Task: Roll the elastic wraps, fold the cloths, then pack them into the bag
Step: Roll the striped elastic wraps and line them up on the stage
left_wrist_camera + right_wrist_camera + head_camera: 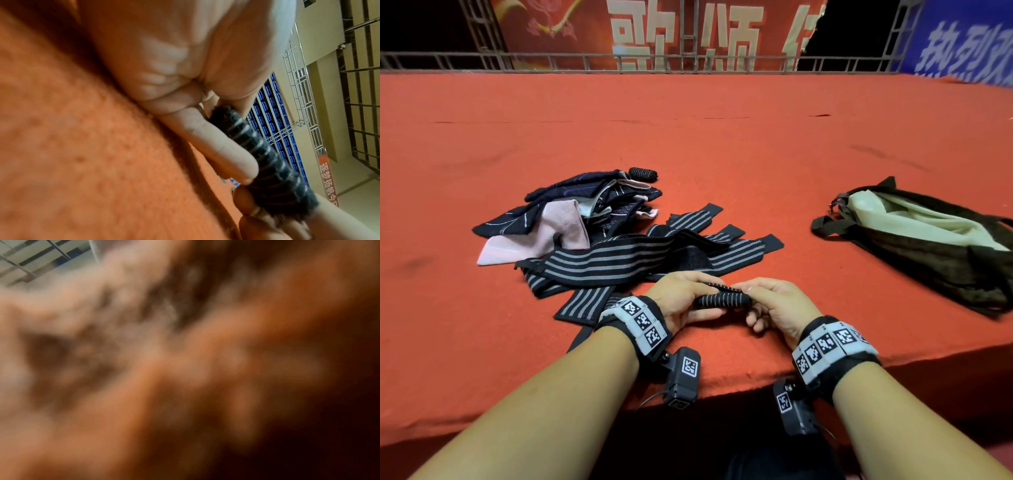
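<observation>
Both hands at near edge of red carpeted platform (722,137), gripping one rolled striped wrap (722,300) between them. Left hand (681,303) curled round its left end, right hand (774,306) pinching the right end. Unrolled wraps (619,260) heaped just behind, touching the cloths (571,212) toward left. One finished roll (643,174) beyond the cloths. Open bag (928,246) near right edge. Right wrist view blurred.
</observation>
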Demonstrator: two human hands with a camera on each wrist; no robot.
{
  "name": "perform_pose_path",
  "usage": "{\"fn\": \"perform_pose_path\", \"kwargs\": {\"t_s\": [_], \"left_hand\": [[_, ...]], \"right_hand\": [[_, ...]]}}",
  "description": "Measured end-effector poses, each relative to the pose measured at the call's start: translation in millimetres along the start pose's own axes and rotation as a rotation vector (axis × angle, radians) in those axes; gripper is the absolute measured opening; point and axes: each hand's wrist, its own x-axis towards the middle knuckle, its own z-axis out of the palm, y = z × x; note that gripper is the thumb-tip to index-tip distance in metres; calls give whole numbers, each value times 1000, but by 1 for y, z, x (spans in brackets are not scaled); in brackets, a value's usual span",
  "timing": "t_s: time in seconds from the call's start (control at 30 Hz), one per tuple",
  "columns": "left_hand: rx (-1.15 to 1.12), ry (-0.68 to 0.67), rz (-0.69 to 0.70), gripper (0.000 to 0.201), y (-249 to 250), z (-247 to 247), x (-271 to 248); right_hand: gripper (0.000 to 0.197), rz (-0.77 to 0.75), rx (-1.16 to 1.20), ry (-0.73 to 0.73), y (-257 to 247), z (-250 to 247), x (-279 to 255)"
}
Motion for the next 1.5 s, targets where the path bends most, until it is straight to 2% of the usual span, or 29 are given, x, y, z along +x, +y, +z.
{"fn": "perform_pose_path", "kwargs": {"t_s": [0.47, 0.57, 0.67, 0.8, 0.83, 0.93, 1.13, 1.3, 1.4, 1.5], "left_hand": [[-96, 2, -88, 14, 2, -2, 3], [-49, -20, -79, 10, 1, -2, 4], [-27, -51, -63, 19, -1, -3, 5], [1, -96, -53, 19, -2, -4, 4], [5, -106, -52, 18, -2, -4, 4], [3, -135, -45, 15, -4, -5, 5], [16, -135, -40, 9, -5, -4, 7], [18, -124, -23, 11, -4, -5, 8], [12, -115, -21, 12, -4, -6, 7], [16, -115, -18, 13, -5, -6, 9]], "right_hand": [[15, -1, -43, 17, 4, -2, 3], [14, -7, -75, 21, 6, -2, 4], [14, -17, -113, 35, 5, -2, 6], [10, 69, -87, 44, 1, -1, 10], [14, 83, -86, 36, 0, 0, 11], [31, 64, -242, 12, 2, 0, 13], [27, 16, -388, 49, 9, -3, 15], [24, 29, -372, 59, 8, -2, 14], [18, 62, -259, 23, 6, -1, 15], [14, 48, -265, 4, 7, -3, 14]]}}
